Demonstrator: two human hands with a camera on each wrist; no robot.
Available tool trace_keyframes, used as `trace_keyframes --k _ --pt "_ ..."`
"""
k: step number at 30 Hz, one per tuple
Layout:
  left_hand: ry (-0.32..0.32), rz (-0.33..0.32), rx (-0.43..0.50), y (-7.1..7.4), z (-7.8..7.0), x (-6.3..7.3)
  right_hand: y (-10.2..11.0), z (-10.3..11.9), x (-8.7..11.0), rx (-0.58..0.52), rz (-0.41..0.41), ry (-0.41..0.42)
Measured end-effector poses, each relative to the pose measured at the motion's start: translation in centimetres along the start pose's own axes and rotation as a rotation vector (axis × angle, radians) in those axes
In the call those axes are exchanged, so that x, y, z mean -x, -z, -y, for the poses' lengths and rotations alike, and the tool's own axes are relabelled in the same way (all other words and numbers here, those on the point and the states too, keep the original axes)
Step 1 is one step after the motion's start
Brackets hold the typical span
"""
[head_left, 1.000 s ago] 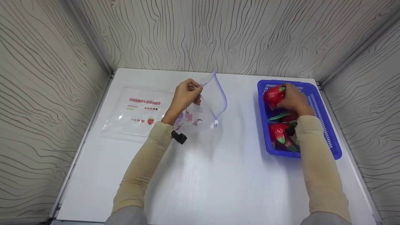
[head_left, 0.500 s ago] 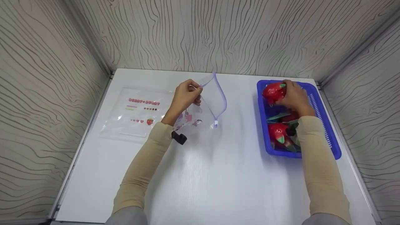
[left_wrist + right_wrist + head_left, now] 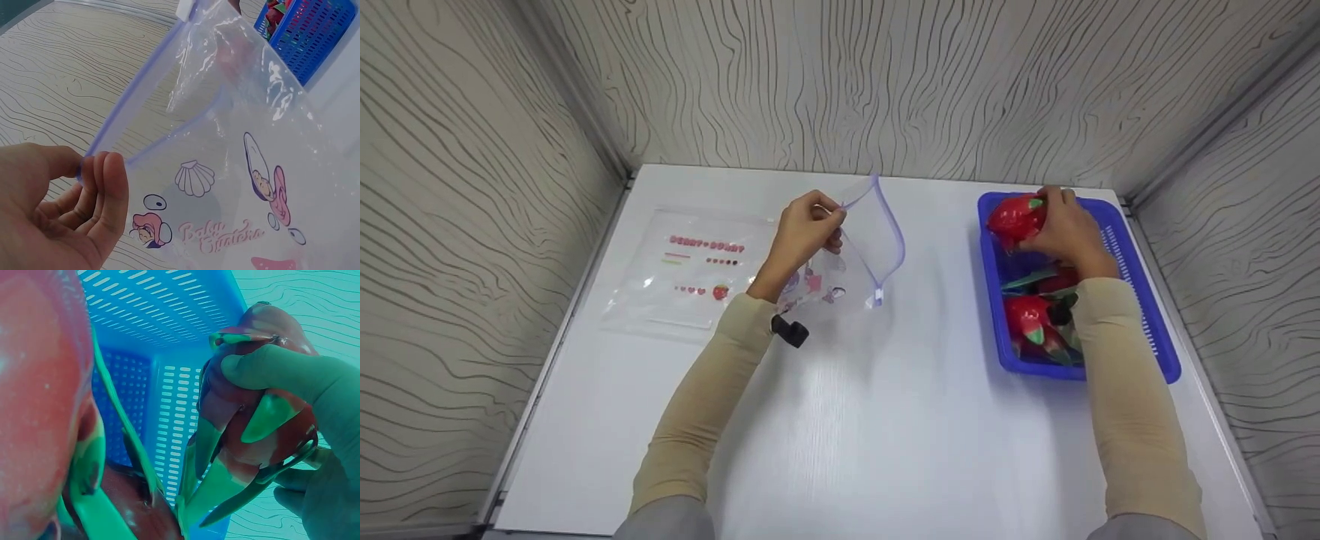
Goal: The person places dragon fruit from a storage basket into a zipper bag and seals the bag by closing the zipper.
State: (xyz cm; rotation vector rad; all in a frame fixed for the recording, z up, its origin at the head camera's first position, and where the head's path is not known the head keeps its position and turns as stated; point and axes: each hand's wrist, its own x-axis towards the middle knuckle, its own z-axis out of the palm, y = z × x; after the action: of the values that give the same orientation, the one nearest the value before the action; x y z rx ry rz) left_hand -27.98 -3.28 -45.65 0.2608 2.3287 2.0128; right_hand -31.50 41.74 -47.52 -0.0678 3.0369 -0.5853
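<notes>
My left hand (image 3: 808, 225) pinches the purple-edged mouth of a clear zip bag (image 3: 225, 169) between thumb and fingers. The bag's mouth gapes toward the right, and its slider (image 3: 878, 294) sits at the near corner. Shell and character prints with pink lettering show on its side. My right hand (image 3: 1069, 229) grips a red dragon fruit (image 3: 256, 388) with green-tipped scales, at the far left corner of a blue basket (image 3: 994, 322). In the right wrist view the thumb lies across the fruit. More dragon fruits (image 3: 1027, 319) lie in the basket below.
Flat on the white table (image 3: 840, 435), left of the zip bag, lies another clear bag (image 3: 660, 281) with red lettering and a strawberry print. Wood-patterned panels (image 3: 840, 90) stand behind the table and at both sides.
My right hand has lifted the dragon fruit slightly, up toward the basket's far left rim. The left hand and the zip bag have stayed nearly still.
</notes>
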Motion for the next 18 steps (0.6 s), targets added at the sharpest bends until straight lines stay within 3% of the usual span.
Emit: trace_keyframes --k 18 --pt "-0.003 0.014 0.012 0.11 -0.01 0.08 0.2 -0.23 0.37 0.036 -0.074 0.03"
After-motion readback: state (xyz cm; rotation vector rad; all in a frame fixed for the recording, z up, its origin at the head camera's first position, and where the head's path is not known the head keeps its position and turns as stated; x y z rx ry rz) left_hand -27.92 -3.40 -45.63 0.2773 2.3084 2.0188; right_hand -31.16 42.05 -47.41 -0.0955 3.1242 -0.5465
